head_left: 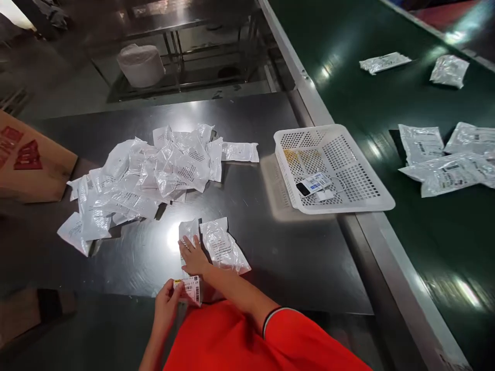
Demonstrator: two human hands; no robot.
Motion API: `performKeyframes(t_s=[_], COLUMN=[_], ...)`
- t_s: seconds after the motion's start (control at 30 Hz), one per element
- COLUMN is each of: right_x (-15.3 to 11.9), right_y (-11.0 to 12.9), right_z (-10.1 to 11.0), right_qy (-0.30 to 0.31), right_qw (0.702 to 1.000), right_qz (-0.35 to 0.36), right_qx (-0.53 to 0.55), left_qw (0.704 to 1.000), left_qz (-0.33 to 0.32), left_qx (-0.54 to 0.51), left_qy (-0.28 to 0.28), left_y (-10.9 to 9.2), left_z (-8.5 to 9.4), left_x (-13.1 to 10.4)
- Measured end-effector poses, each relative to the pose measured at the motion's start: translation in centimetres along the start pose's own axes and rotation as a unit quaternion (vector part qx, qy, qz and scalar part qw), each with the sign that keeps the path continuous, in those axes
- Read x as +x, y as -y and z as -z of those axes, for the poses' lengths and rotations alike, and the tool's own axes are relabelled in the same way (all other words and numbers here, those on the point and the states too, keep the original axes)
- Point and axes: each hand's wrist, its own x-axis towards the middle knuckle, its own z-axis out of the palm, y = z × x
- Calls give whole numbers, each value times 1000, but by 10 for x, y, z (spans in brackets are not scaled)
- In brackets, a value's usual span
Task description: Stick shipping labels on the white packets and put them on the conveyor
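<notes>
My left hand [167, 304] pinches the left edge of a white printed label [191, 289] near the front edge of the metal table. My right hand [194, 257] lies with its fingers spread on a narrow white plastic packet [189, 230], pressing it flat on the table. Just right of that hand, another white packet [222, 245] with printed text lies on the metal, partly behind my forearm. Farther back on the left is a large heap of similar white packets [143, 175], and one narrow packet [240, 152] sticks out to its right.
A white perforated basket [373, 193] holding a small device and a cable straddles the table's right edge. Beyond it, a green conveyor [386, 103] carries several packets. A cardboard box [34, 159] stands at the left. Behind the table is a white roll [141, 65].
</notes>
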Motion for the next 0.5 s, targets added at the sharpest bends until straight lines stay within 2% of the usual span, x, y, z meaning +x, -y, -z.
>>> performKeyframes(t_s=[0.1,0.17,0.23,0.33,0.5], right_x=[6,10,13,10,-4], right_y=[1,-5,-15,-28,-38], right_z=[9,17,22,17,7], right_qy=[-28,-56,-53,-23,-18], right_qw=[999,996,993,991,989], right_qz=[-30,-70,-107,-133,-147], right_qx=[33,31,20,10,17], left_qw=[1000,999,999,998,994], left_qz=[9,13,16,19,38], left_qx=[-16,-26,-32,-48,-83], left_qy=[-10,-18,-20,-22,-56], left_y=[4,9,14,18,27], left_z=[6,9,11,15,24], left_x=[-2,-3,-5,-8,-11])
